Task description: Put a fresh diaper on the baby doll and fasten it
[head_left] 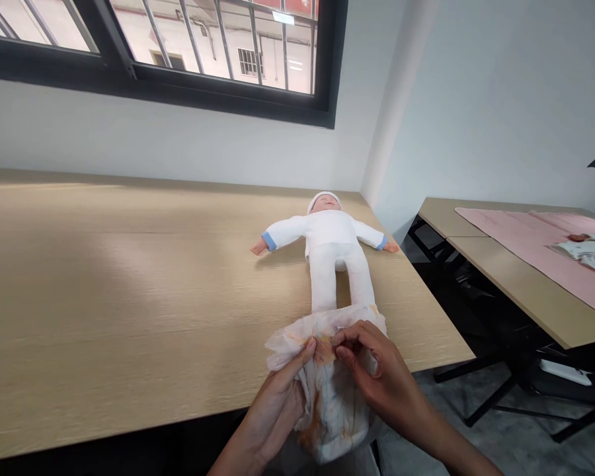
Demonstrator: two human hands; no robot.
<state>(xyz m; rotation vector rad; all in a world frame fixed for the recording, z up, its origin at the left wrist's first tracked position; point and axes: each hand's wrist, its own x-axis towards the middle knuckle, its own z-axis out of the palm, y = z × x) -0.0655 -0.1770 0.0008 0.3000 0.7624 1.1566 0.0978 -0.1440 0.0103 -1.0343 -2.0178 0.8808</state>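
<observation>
We pinch the stained diaper [334, 423] narrowly at its top edge, left hand [276, 406] and right hand [377, 363] both gripping it, just below the doll [333, 231].

- Bright daylight through the barred window [218, 46], upper left
- Buildings beyond the glass washed out, nearly white
- Pale glare across the bench [79, 264], with soft, diffuse shading
- Deep shadow under the side bench [500, 271]
- Wide-angle bowing toward the frame edges
- Slight softness on the left hand [277, 410] and right hand [377, 363]
</observation>
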